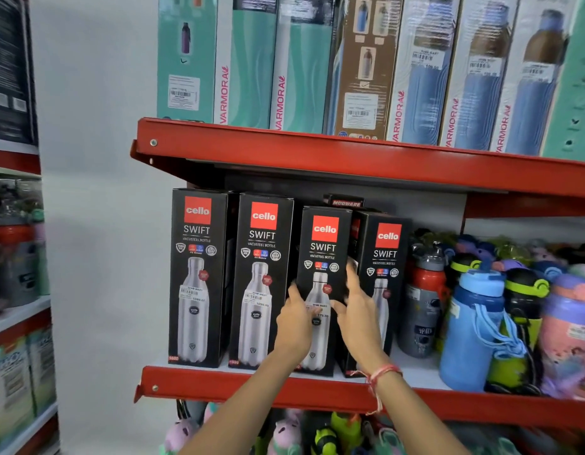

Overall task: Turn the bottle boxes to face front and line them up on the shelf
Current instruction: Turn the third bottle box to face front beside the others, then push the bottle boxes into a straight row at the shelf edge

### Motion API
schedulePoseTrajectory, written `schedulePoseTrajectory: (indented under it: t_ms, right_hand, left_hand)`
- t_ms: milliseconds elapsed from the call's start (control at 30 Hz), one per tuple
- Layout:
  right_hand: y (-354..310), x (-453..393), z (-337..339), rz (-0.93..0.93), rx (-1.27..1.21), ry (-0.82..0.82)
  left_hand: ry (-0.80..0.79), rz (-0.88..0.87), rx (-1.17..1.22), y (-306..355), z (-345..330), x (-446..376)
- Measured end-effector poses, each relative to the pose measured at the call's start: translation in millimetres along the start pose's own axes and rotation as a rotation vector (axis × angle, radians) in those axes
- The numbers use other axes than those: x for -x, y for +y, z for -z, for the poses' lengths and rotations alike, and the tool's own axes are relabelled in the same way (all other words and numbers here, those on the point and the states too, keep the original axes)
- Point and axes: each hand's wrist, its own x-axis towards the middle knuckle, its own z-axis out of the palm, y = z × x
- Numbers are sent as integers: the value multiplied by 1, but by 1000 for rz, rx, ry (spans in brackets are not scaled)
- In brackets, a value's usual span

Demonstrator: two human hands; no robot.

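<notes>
Bottle boxes: four black Cello Swift cartons standing upright on the middle red shelf (251,385), all with printed fronts toward the aisle.
Landmark: third box (323,257), counted from the shelf's left end; all places below given relative to it.
First box (197,277): furthest to the left of the third box, squared to the shelf lip, taller in view.
Second box (263,280): immediately left of the third box, front-facing, base close to the lip.
Fourth box (384,274): immediately right of the third box, set slightly further back, partly overlapped by the third box's right edge.
Fifth carton (345,202): behind and above the third box, only a dark top with lettering visible; orientation not readable.
Left hand (296,323): on the third box's left edge, fingers spread and partly curled against the front and side; placed there to steer the corner.
Right hand (358,318): on the third box's right edge, fingers extended upward along the side; motion blur here, so firm grip versus light press likely but not certain.
Reason for two-sided hold: opposed palms allow twist and slide without tipping a tall, narrow carton.
Loose bottles (474,323): right of the third box, beyond the fourth box; limited room on that side.
Step in hand, as judged: squaring the third box into the row.
Remaining, as judged: fourth box to come forward to the common front line.
</notes>
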Motion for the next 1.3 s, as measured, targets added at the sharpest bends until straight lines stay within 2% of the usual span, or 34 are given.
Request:
schedulePoseTrajectory:
  t_ms: [67, 167, 233, 300, 367, 467, 533, 633, 733, 833, 933, 1000, 1100, 1300]
  right_hand:
    - [-4, 8, -4, 12, 26, 72]
    - [-14, 19, -20, 25, 140, 215]
    - [-24, 27, -39, 45, 135, 308]
    - [-37, 38, -58, 76, 111, 394]
    - [-59, 54, -84, 139, 55, 413]
    - [-87, 77, -123, 206, -127, 288]
    - [-99, 88, -146, 167, -178, 174]
    - [-108, 95, -170, 8, -99, -53]
    - [-115, 94, -182, -110, -127, -207]
    - [-121, 90, -187, -149, -160, -258]
    - [-121, 92, -181, -144, -169, -254]
    - [-121, 98, -175, -104, -157, -257]
    - [-118, 108, -166, -61, -158, -264]
    - [-112, 114, -160, -17, -99, -271]
  left_hand:
    - [-41, -20, -25, -4, 4, 3]
    - [-103, -142, -127, -18, 20, 17]
    - [-108, -222, -56, -32, 39, 28]
    - [-67, -314, 53, -47, 62, 37]
    - [63, -396, 82, -69, 90, 41]
    - [346, -425, 81, -100, 129, 40]
    - [422, -330, 96, -114, 148, 36]
    - [265, -113, 177, -131, 164, 31]
    - [88, -141, 160, -148, 169, 26]
    - [-63, -121, 192, -147, 178, 27]
    - [-77, -80, 229, -146, 188, 32]
    - [-57, -68, 159, -148, 194, 39]
    - [-30, -101, 46, -152, 203, 51]
    - [-2, -138, 10, -154, 205, 57]
